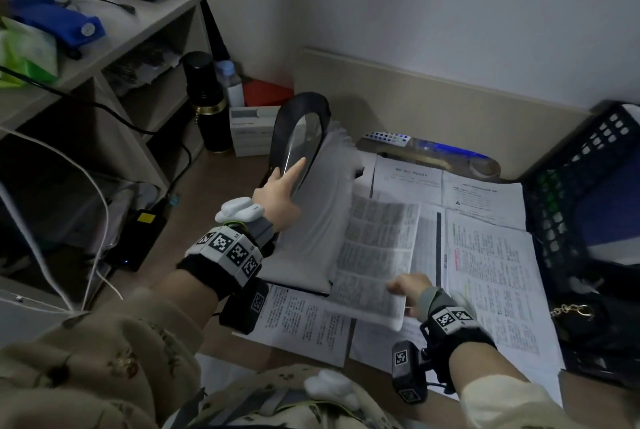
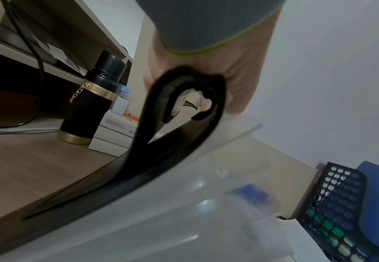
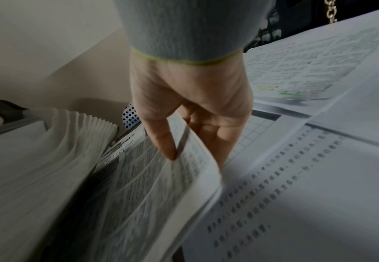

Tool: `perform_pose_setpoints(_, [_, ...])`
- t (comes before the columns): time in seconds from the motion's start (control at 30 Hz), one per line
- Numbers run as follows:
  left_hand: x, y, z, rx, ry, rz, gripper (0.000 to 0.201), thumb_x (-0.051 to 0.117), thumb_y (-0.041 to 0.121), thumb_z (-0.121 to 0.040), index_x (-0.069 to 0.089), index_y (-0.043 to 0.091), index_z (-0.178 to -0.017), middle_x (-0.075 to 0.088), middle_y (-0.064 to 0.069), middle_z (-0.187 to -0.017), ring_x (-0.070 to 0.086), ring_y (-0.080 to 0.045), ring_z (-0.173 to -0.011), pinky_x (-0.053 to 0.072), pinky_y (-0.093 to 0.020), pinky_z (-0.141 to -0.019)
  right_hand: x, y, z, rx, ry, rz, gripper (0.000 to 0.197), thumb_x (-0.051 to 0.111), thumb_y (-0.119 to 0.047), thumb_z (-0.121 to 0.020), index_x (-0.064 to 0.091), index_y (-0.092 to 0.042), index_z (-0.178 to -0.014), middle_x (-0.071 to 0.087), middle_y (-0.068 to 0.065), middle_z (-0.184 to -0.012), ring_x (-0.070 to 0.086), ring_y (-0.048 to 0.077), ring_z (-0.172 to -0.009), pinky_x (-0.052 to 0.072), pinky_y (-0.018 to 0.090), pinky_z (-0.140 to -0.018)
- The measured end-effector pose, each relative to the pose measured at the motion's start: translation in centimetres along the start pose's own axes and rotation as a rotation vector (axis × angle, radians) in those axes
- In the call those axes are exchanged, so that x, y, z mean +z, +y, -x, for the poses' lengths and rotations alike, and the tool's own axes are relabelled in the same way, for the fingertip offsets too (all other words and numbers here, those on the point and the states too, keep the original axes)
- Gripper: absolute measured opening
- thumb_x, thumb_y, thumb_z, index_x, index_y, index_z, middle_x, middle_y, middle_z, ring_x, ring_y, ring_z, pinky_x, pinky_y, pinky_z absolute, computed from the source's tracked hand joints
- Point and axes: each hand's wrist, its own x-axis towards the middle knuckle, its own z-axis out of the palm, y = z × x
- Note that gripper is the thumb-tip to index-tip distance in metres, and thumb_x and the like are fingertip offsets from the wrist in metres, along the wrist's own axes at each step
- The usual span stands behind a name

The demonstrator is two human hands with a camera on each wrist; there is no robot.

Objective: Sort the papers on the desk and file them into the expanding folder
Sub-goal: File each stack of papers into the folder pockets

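left hand [image 1: 277, 198] grips folder flap [image 1: 301, 131]; right hand [image 1: 408, 286] pinches printed sheet [image 1: 377, 255]; black flask [image 1: 207, 106], mesh basket [image 1: 571, 193] flank.

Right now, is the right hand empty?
No. In the right wrist view the right hand pinches a printed sheet between thumb and fingers, beside the expanding folder.

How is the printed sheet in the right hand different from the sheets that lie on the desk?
The printed sheet is lifted and curved, pinched by the right hand; the sheets on the desk lie flat, untouched. The held sheet leans against the expanding folder, which the left hand holds open; the others lie beside it. All are white paper with dense print.
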Motion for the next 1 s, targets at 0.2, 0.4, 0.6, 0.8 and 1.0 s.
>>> perform_pose_setpoints(0.2, [1.0,0.5,0.5,0.029,0.019,-0.018,0.086,0.053,0.003,-0.087,0.011,0.044,-0.151,0.019,-0.007,-0.159,0.038,-0.036,-0.135,0.037,-0.038,-0.104,0.5,0.1,0.0,-0.015,-0.096,-0.045,0.058,0.071,-0.028,-0.08,0.052,-0.001,-0.127,0.06,0.018,-0.115,0.059,0.035,-0.102,0.05,0.041,-0.087])
perform_pose_setpoints(0.4, [1.4,0.4,0.4,0.071,0.059,-0.013,0.087,0.057,0.001,-0.085,0.016,0.039,-0.152,0.024,-0.008,-0.156,0.041,-0.036,-0.132,0.04,-0.041,-0.102,1.3,-0.5,2.1,0.057,-0.333,0.0,0.026,0.056,-0.016,-0.089,0.052,-0.002,-0.11,0.057,0.018,-0.086,0.062,0.031,-0.072,0.055,0.039,-0.063])
perform_pose_setpoints(0.6, [2.1,0.6,0.0,0.07,0.04,-0.031,0.089,0.058,0.002,-0.084,0.015,0.039,-0.152,0.023,-0.01,-0.156,0.042,-0.039,-0.131,0.042,-0.044,-0.102,1.5,-1.2,1.7,-0.084,-0.195,0.18,0.032,0.044,-0.016,-0.095,0.053,0.002,-0.119,0.061,0.021,-0.101,0.061,0.032,-0.081,0.054,0.043,-0.075])
perform_pose_setpoints(0.8, [2.5,0.6,-0.2,0.064,0.032,-0.05,0.089,0.058,0.002,-0.084,0.014,0.041,-0.152,0.021,-0.012,-0.157,0.04,-0.041,-0.132,0.043,-0.046,-0.102,0.0,-2.2,1.9,-0.276,-0.027,0.171,0.052,0.048,-0.019,-0.096,0.032,0.004,-0.14,0.047,0.021,-0.134,0.049,0.033,-0.121,0.041,0.041,-0.101])
perform_pose_setpoints(1.0, [2.6,0.6,-0.3,0.074,0.053,-0.056,0.088,0.056,0.002,-0.084,0.014,0.041,-0.152,0.024,-0.011,-0.156,0.043,-0.04,-0.129,0.043,-0.043,-0.099,-0.6,-4.3,2.8,-0.344,0.062,0.14,0.017,0.041,-0.004,-0.093,0.04,-0.013,-0.108,0.039,0.002,-0.071,0.039,0.015,-0.056,0.031,0.025,-0.05])
